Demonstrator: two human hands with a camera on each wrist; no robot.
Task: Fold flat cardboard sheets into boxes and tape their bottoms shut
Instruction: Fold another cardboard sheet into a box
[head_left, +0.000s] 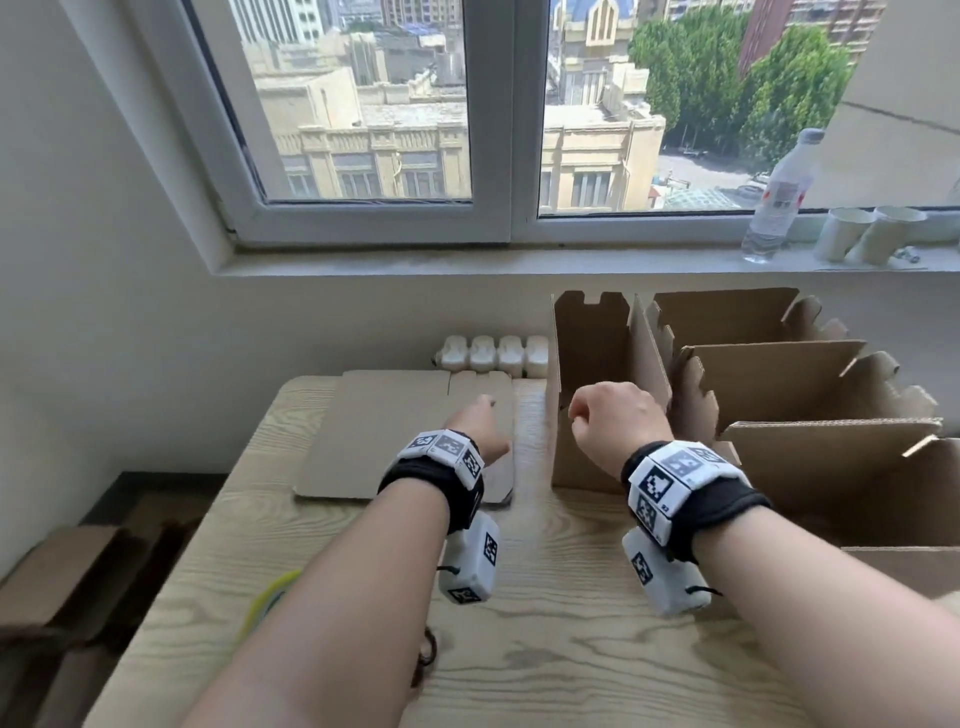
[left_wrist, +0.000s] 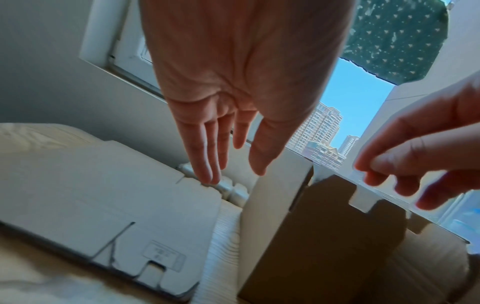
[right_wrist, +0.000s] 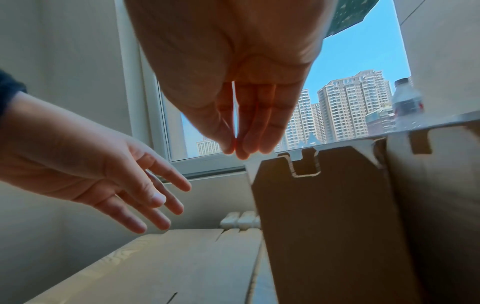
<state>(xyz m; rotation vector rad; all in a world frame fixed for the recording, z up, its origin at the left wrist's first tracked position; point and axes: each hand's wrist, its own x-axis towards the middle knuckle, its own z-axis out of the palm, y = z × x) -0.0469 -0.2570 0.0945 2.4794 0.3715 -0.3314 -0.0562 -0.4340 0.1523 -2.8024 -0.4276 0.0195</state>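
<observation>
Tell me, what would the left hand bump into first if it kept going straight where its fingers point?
Probably the flat cardboard sheet on the table: the left hand points forward and slightly down over it. Beyond that sit white bottles by the wall. Depth is hard to judge.

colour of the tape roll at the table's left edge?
Yellow-green: the tape roll shows only as a partial ring behind the left forearm. Head view only.

Both forearms bare, no sleeves. Each wrist is wearing a black fabric band (head_left: 696, 512) ringed with white blocks carrying black square tracking markers; a white marked camera pod (head_left: 470, 564) is hanging underneath on a short black cord.
</observation>
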